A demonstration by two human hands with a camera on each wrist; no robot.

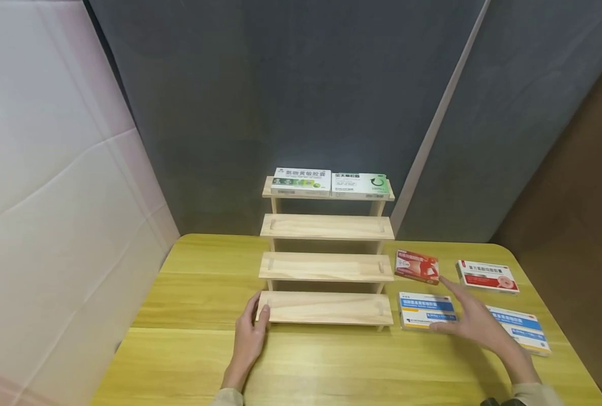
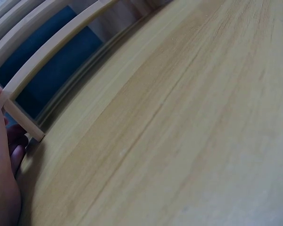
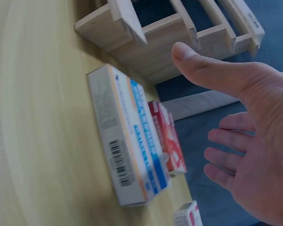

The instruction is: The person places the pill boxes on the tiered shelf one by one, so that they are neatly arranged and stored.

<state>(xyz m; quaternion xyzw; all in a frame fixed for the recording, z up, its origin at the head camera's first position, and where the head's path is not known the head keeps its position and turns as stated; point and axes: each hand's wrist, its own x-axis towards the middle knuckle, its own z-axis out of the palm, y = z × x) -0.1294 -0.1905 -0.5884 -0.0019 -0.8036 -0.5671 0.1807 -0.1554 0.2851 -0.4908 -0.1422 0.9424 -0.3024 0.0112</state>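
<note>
A stepped wooden display rack [image 1: 326, 307] stands on the table. At its lowest tier, my left hand [image 1: 250, 332] grips the left end, thumb at the front edge and fingers along the side. Above the medicine boxes on the right, my right hand [image 1: 475, 321] hovers with thumb and fingers spread, holding nothing. Below it lies a blue-and-white medicine box [image 1: 425, 310], its barcode side visible in the right wrist view. A red medicine box [image 1: 416, 267] lies just behind that one. Partly behind the right hand and wrist is another blue-and-white box [image 1: 521, 330].
A white-and-red medicine box [image 1: 487, 276] lies toward the table's right edge. On the top tier sit a white-and-green box [image 1: 302, 181] and a green-and-white box [image 1: 360, 186] side by side. Dark grey cloth [image 1: 331, 84] hangs behind the yellowish wooden table [image 1: 189, 316].
</note>
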